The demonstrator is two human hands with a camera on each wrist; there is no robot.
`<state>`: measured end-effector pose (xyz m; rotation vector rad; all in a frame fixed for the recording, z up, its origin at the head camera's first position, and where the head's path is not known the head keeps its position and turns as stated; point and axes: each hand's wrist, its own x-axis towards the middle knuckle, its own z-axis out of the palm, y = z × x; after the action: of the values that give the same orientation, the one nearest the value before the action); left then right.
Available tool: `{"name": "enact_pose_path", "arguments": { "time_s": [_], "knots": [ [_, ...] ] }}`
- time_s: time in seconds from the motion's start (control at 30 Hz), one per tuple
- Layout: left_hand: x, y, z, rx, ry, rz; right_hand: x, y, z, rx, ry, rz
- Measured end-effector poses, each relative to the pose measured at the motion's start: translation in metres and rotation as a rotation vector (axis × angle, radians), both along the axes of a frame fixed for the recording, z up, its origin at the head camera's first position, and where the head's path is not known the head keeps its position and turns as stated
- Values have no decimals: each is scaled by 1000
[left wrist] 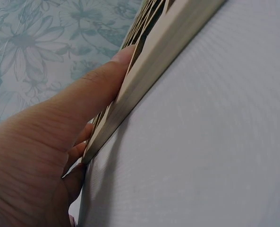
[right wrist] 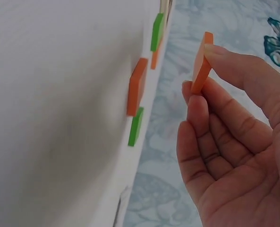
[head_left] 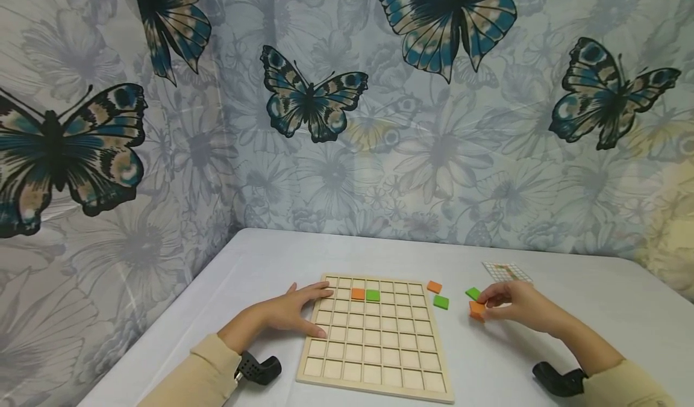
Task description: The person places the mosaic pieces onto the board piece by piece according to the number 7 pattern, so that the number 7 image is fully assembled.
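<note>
The right hand (head_left: 512, 301) and its tile, with the left hand (head_left: 290, 309) at the board. In the right wrist view we see an orange tile (right wrist: 203, 64) pinched between the thumb and fingertips of the right hand, clear of the worktop (head_left: 374, 253). From the head, we find this tile at the left tip of that hand, well apart from the board (head_left: 374, 388). Just beside it on the worktop lie a second orange piece (right wrist: 137, 87) and, beyond that, a green piece (head_left: 473, 294). Nearer the board's right edge we note another pair, a green square (head_left: 441, 302) and an orange square (head_left: 434, 286). A gridded sheet (head_left: 506, 272) lies just beyond the right hand. The left hand is spread, its fingers and thumb resting on the board's left side. Within the grid we observe an orange inlay (head_left: 358, 294) and a green inlay (head_left: 373, 295) in neighbouring cells, green to the right.
</note>
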<state>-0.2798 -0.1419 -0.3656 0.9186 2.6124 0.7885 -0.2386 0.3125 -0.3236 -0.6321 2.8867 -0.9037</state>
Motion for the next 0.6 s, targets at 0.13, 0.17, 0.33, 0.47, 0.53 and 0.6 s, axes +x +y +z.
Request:
{"name": "enact_pose_path", "arguments": {
  "time_s": [0.13, 0.17, 0.33, 0.47, 0.53, 0.6],
  "knots": [
    [1, 0, 0, 0, 0, 8, -5, -10, 0, -21, 4, 28],
    [1, 0, 0, 1, -1, 8, -7, -13, 0, -27, 4, 35],
    [1, 1, 0, 4, -5, 5, -14, -29, 0, -33, -10, 52],
    [1, 1, 0, 1, -2, 5, -21, -40, 0, -46, -9, 81],
    [1, 1, -1, 1, -2, 8, -24, -45, 2, -52, 0, 92],
    [1, 1, -1, 1, -3, 10, -28, -50, 3, -61, 9, 98]
  ]
}}
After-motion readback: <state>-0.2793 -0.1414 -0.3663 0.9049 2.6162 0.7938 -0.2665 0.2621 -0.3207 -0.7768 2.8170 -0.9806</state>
